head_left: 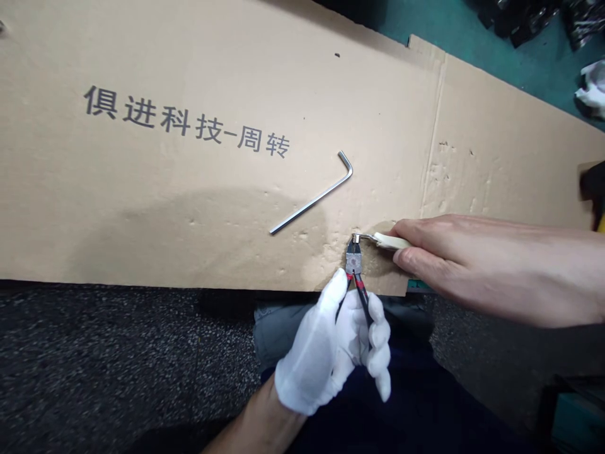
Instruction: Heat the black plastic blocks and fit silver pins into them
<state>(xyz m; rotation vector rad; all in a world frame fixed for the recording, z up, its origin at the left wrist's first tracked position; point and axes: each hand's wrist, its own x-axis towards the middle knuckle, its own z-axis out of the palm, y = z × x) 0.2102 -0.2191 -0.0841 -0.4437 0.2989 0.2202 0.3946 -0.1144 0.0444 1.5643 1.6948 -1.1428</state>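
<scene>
Left-hand grip: in the head view, our left hand point(326, 347), in a white glove, is wrapped around the handles of a pair of pliers point(353, 262), thumb along one side and curled fingers on the other.
Right-hand grip: our right hand point(444, 258), bare and reaching in from the right, pinches a cream-coloured piece point(391, 242) between thumb and fingers.
Pliers: they lie near the cardboard's lower edge, their small dark jaws pointing away from us; their handles are black with red bands.
Metal tip: a thin silvery tip point(365, 236) runs from the cream-coloured piece to the end of the jaws; we cannot tell whether they are pressed tight on it.
Hex key: beyond the pliers and to their left, an L-shaped hex key point(314, 203) rests slantwise on the cardboard, its short bent end farther from us, touching neither hand.
Cardboard: a broad brown sheet point(189, 44) spreads under the work, creased toward the right and pitted with small dents; we see dark printed Chinese characters point(186, 123) at left.
Far side: a green surface point(420, 22) carries black bundles point(515, 22) at upper right, and a white crumpled item point(593, 88) sits by the right edge.
Near side: speckled dark floor point(118, 359) shows below the cardboard, with dark clothing point(401, 410) at bottom centre.
</scene>
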